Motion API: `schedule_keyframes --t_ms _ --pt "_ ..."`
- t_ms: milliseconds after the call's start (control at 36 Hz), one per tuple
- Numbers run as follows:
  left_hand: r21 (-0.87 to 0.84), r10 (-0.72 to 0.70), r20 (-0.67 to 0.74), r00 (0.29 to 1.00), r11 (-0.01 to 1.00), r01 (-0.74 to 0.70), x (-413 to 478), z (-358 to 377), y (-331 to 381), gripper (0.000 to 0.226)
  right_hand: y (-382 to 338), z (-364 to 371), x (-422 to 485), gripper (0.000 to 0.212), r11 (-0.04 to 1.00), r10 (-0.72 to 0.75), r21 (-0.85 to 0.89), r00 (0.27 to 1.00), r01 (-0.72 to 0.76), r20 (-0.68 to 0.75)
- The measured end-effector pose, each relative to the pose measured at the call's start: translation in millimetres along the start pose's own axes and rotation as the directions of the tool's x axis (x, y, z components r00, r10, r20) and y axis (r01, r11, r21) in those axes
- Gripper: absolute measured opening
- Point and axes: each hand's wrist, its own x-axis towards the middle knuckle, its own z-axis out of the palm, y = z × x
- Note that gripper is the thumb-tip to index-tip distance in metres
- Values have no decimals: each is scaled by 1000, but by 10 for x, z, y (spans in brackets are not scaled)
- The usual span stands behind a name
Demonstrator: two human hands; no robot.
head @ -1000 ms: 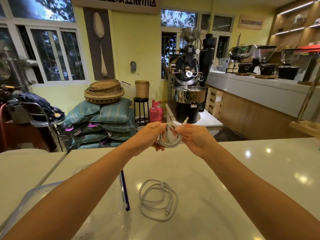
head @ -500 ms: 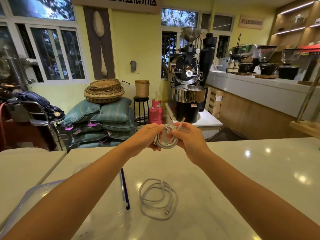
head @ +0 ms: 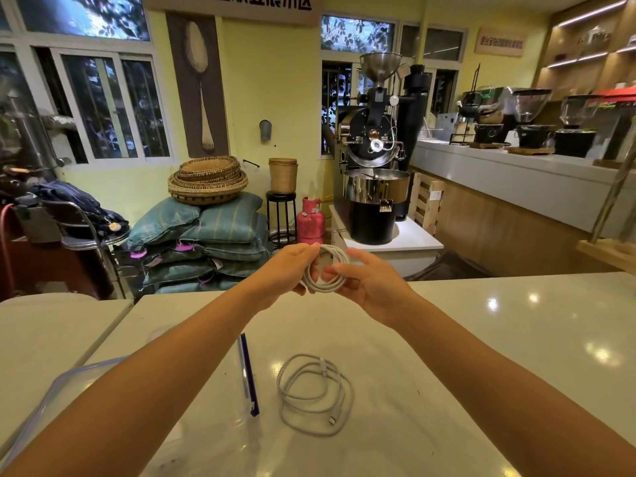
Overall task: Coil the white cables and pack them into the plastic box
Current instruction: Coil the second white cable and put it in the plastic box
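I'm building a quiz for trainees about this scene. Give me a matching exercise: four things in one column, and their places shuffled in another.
Things:
1. coiled cable
2. loose cable
3. plastic box
4. pink gas cylinder

Places:
A. lying flat on the table
B. on the floor beyond the table
C. held by the left hand and the right hand
D. at the table's near left edge

Pairs: 1-C, 2-A, 3-D, 4-B
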Motion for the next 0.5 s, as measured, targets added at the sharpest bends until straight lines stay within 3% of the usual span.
schedule_keyframes --t_ms 83,194,389,500 --pt "17 4 -4 1000 1000 -4 12 -1 -9 38 10 5 15 8 984 -25 -174 1000 23 -13" --pt "31 2 -15 1000 1000 -2 17 -10 -8 40 41 -2 44 8 870 -159 -485 982 91 -101" --pt "-10 -30 42 999 999 31 6 -29 -9 39 92 4 86 30 704 -354 -691 924 162 -145" --pt "-16 -34 52 998 999 35 -19 -39 18 35 104 0 123 30 644 -406 -745 904 176 -137"
